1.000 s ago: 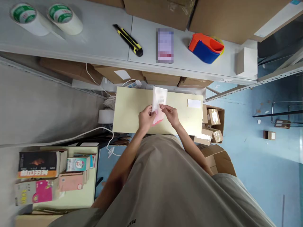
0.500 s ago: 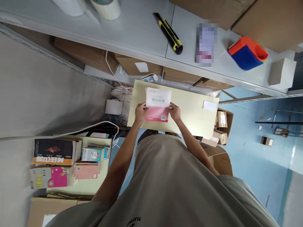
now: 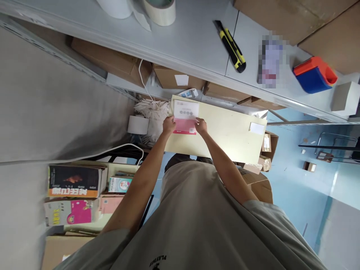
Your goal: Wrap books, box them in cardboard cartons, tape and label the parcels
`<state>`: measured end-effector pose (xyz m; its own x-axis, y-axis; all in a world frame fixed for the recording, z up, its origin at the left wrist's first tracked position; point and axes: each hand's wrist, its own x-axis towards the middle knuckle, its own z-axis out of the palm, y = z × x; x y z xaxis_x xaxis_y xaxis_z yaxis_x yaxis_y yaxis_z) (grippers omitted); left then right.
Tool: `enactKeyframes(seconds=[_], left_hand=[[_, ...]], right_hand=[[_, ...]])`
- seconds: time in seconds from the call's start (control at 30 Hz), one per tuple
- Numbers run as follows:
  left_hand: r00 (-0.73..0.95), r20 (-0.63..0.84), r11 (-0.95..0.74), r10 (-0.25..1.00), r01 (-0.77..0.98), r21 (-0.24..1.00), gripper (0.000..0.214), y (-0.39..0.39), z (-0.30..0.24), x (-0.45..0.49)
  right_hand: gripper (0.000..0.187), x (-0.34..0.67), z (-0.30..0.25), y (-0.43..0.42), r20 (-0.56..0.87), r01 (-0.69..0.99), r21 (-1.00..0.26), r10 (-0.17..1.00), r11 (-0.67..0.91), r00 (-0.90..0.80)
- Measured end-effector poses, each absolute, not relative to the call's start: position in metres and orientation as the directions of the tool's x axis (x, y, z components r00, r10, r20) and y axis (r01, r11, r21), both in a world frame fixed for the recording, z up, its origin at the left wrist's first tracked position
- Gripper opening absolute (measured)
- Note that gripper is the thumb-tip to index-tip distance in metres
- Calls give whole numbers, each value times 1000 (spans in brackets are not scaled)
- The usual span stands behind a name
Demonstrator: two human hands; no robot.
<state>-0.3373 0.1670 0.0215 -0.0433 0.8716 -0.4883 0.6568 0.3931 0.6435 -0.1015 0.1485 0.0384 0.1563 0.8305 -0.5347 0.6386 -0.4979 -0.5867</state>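
Note:
A thin pink-and-white book (image 3: pixel 185 119) is at the left end of the pale yellow table (image 3: pixel 225 131), its cover facing up with a small white code patch near the bottom. My left hand (image 3: pixel 169 125) grips its left edge, fingers bent around it. On the opposite edge my right hand (image 3: pixel 200 126) is closed on the book too. Whether the book rests fully on the tabletop I cannot tell. Toward the table's right end lies a small white card (image 3: pixel 257 128).
Above the table a grey shelf (image 3: pixel 194 41) carries a utility knife (image 3: pixel 232 48), a tape roll (image 3: pixel 161 11) and an orange-and-blue tape dispenser (image 3: pixel 315 75). Stacked books (image 3: pixel 74 180) stand at lower left. Cardboard boxes (image 3: pixel 255 183) sit on the right. A power strip (image 3: pixel 188 93) is behind the table.
Both hands have moved the book away from my body, toward the table's far left corner. The camera view has shifted slightly, so the shelf items appear further right.

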Motion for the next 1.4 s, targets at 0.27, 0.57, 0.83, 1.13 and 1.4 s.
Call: enactKeyframes(seconds=[0.27, 0.57, 0.83, 1.13, 1.4], left_hand=[[-292, -465, 533, 836, 222, 817, 36, 114, 30, -363], [-475, -357, 442, 804, 78, 893, 43, 39, 66, -362], [-513, -301, 389, 804, 71, 919, 54, -23, 106, -307], [-675, -326, 444, 662, 2, 896, 48, -130, 128, -278], [-937, -239, 332, 256, -147, 932, 30, -215, 151, -324]], right_hand=[[40, -74, 58, 116, -504, 544, -665, 845, -512, 179], [49, -34, 102, 89, -376, 333, -865, 924, -375, 66], [53, -57, 133, 85, -322, 295, -923, 918, -249, -232], [60, -92, 131, 46, -358, 261, -931, 782, -256, -510], [68, -160, 151, 3, -319, 263, -947, 615, -183, -721]])
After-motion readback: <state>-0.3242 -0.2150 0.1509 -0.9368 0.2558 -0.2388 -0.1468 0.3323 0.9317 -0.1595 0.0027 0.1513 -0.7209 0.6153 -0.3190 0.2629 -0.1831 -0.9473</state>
